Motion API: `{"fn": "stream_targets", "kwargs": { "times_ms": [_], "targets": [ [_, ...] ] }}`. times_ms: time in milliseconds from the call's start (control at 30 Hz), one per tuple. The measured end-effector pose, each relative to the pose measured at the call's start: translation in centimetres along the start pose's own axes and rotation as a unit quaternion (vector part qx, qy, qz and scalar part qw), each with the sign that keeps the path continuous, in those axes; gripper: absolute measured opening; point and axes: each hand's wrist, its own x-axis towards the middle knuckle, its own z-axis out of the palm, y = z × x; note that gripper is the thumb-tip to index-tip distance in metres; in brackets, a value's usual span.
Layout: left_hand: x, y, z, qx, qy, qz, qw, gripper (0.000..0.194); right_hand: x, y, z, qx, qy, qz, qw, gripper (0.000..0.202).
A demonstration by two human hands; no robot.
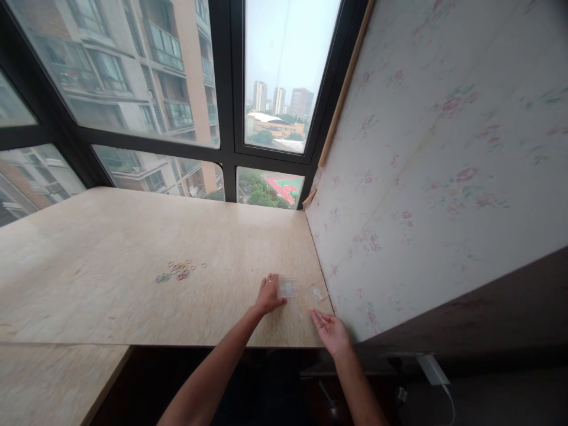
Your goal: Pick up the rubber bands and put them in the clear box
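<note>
My left hand (268, 294) is closed on the left side of a small clear plastic box (289, 288), which rests on the stone-patterned sill; fingers lie along its far edge and the thumb at its near edge. My right hand (331, 331) is turned partly palm up close to the sill's front edge. Its fingertips come together in a pinch, and whatever is between them is too small to make out. Just beyond those fingertips, beside the wall, lies a clear plastic piece (316, 292) with something whitish on it. Small coloured rings (181, 269) are scattered well to the left.
The sill (133, 307) runs beneath dark-framed windows (228, 118). A flower-patterned wall (421, 177) closes off the right side. Below the front edge at right hangs a white plug-like device (433, 370) with a cable.
</note>
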Motion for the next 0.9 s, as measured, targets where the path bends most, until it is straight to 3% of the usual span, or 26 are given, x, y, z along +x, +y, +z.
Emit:
{"fn": "stream_targets", "kwargs": {
  "times_ms": [100,267,400,467,567,667,900],
  "targets": [
    [-2.4,-0.7,0.4,0.008,0.05,0.015,0.999,0.081,-1.4,1.3,-0.2,-0.012,0.016,-0.054,0.998,0.022],
    [-8.1,-1.9,1.3,-0.03,0.151,0.004,0.988,0.068,-2.5,3.5,-0.4,-0.085,0.019,-0.176,0.98,0.045],
    [-11.4,-2.6,0.3,-0.01,0.209,0.04,0.977,0.05,-2.3,4.5,-0.4,-0.2,0.008,-0.243,0.949,0.048],
    [-12.5,-3.0,-0.8,0.069,0.207,0.064,0.974,0.043,-2.4,4.8,-0.5,-0.261,-0.003,-0.274,0.926,0.047],
    [-13.3,-3.1,-2.5,0.155,0.145,0.121,0.97,0.038,-2.7,5.2,-0.7,-0.344,-0.022,-0.326,0.88,0.039],
    [-13.4,-3.0,-3.6,0.165,0.099,0.151,0.97,0.036,-3.0,5.7,-0.7,-0.407,-0.029,-0.375,0.832,0.03],
    [-12.9,-2.9,-4.0,0.141,0.104,0.132,0.976,0.032,-2.5,6.5,-0.7,-0.489,-0.013,-0.443,0.751,0.029]
  ]
}}
